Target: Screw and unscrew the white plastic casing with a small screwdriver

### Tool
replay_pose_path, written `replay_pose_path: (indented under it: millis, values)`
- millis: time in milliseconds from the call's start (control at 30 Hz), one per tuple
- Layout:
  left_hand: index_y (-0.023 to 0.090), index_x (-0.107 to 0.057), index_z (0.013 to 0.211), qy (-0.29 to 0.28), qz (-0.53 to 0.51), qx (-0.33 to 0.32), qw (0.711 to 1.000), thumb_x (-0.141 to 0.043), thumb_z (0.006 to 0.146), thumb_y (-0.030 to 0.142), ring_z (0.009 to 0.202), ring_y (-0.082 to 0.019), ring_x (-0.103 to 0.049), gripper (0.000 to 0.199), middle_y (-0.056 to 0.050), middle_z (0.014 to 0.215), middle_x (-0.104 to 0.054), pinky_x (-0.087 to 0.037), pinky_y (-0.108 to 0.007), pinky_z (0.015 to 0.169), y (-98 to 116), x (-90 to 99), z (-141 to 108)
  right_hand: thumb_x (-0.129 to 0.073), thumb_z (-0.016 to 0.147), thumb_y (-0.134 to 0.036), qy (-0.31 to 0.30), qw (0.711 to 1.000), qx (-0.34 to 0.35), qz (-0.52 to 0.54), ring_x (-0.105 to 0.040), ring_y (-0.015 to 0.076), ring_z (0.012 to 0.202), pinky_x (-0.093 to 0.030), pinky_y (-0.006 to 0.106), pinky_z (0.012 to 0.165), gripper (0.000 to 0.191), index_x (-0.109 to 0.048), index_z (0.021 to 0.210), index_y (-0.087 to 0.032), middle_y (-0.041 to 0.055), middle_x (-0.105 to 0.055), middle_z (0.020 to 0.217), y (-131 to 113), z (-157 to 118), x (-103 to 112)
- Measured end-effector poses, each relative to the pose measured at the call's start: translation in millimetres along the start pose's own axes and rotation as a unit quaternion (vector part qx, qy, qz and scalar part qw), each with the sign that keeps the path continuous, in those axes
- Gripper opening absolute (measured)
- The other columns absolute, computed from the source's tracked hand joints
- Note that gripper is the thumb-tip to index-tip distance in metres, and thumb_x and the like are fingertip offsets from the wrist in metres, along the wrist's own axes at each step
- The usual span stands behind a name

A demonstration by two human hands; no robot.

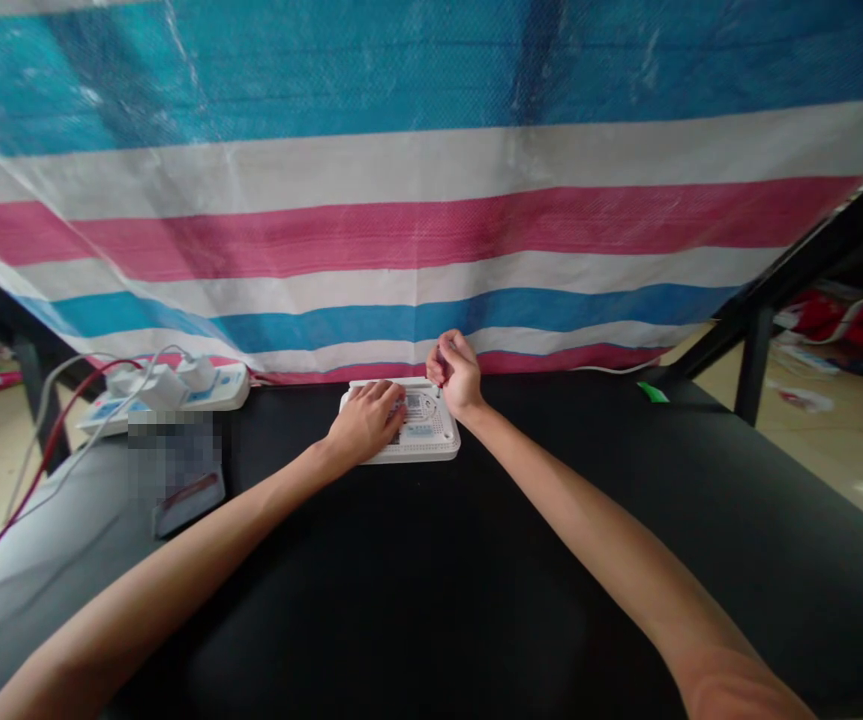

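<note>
The left hand (366, 420) lies flat, fingers spread, on the flat white plastic device (431, 440) on the black table (431, 560); the right hand (457, 372) above its far edge has its grip pressed together, pinching something too small to tell.

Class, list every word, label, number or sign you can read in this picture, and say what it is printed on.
No text here can be read.
White device under the left hand: a printed label with blue patches, too small and blurred to read.
White power strip: blue markings, blurred.
Object at the table's left edge: pixelated, unreadable.
Striped tarp: no print visible.
</note>
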State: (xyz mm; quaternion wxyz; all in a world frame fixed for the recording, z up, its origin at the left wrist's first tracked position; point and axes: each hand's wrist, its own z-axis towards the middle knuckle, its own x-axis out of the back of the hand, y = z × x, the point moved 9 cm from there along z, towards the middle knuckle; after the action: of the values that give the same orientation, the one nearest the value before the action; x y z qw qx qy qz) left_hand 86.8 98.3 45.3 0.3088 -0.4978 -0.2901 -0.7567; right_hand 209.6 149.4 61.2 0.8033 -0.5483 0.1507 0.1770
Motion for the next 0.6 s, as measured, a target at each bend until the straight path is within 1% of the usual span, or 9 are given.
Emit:
replay_pose_path:
  millis: [133,233,300,367,467,533,600]
  values:
    - [0.019,-0.055,0.110,-0.003,-0.003,-0.004,1.000,-0.041,0.100,0.031,0.100,-0.024,-0.061,0.021,-0.009,0.107,-0.064,-0.046,-0.039,0.090,-0.3,-1.6,0.1,-0.068,0.075,-0.057,-0.013,1.000,0.001,-0.008,-0.032,0.0069,0.039,-0.020,0.021,0.039,0.042,-0.043,0.072,-0.023,-0.0083,-0.042,0.049,1.2,0.0,-4.8]
    - [0.018,-0.055,0.110,-0.003,-0.004,-0.006,1.000,-0.041,0.100,0.031,0.100,-0.025,-0.060,0.022,-0.009,0.107,-0.063,-0.046,-0.040,0.090,-0.5,-2.8,0.2,-0.062,0.078,-0.064,0.004,1.000,0.011,-0.022,-0.033,0.0073,0.039,-0.022,0.022,0.039,0.045,-0.045,0.069,-0.023,-0.0070,-0.041,0.049,1.0,1.2,-2.2]
    - [0.019,-0.055,0.109,-0.003,-0.003,-0.007,1.000,-0.041,0.100,0.032,0.100,-0.025,-0.060,0.021,-0.008,0.106,-0.064,-0.046,-0.040,0.090,-0.2,-3.0,-0.2,-0.060,0.078,-0.067,0.009,1.000,0.006,-0.023,-0.030,0.0071,0.038,-0.021,0.022,0.039,0.048,-0.044,0.067,-0.023,-0.0076,-0.038,0.047,1.8,1.5,-1.1]
    - [0.019,-0.055,0.108,0.001,0.000,-0.006,1.000,-0.041,0.100,0.032,0.099,-0.025,-0.061,0.020,-0.008,0.106,-0.064,-0.046,-0.040,0.089,0.2,-2.3,-0.8,-0.060,0.078,-0.067,0.006,1.000,-0.001,-0.013,-0.025,0.0065,0.037,-0.017,0.022,0.038,0.049,-0.043,0.068,-0.023,-0.0091,-0.033,0.045,1.4,0.5,-1.7]
    - [0.019,-0.054,0.108,0.005,0.001,-0.009,1.000,-0.042,0.100,0.031,0.099,-0.025,-0.061,0.019,-0.008,0.105,-0.064,-0.047,-0.039,0.088,1.1,-1.7,-1.4,-0.064,0.078,-0.060,0.000,1.000,0.004,0.005,-0.021,0.0062,0.038,-0.013,0.021,0.039,0.042,-0.042,0.076,-0.024,-0.0111,-0.031,0.047,-2.0,-2.3,-3.2]
    - [0.020,-0.054,0.107,0.005,-0.002,-0.009,1.000,-0.042,0.100,0.030,0.099,-0.024,-0.061,0.018,-0.007,0.104,-0.064,-0.047,-0.039,0.088,1.0,-1.6,-1.2,-0.072,0.074,-0.052,-0.010,1.000,0.003,0.008,-0.022,0.0062,0.039,-0.013,0.019,0.039,0.042,-0.040,0.081,-0.026,-0.0123,-0.032,0.049,-2.6,-3.5,-4.7]
    - [0.020,-0.054,0.108,0.005,-0.005,-0.009,1.000,-0.042,0.100,0.030,0.100,-0.024,-0.062,0.017,-0.007,0.104,-0.064,-0.047,-0.039,0.088,1.0,-1.3,-0.8,-0.075,0.072,-0.048,-0.013,1.000,0.000,0.012,-0.024,0.0061,0.039,-0.015,0.019,0.040,0.044,-0.038,0.081,-0.026,-0.0129,-0.032,0.049,-1.5,-3.1,-4.1]
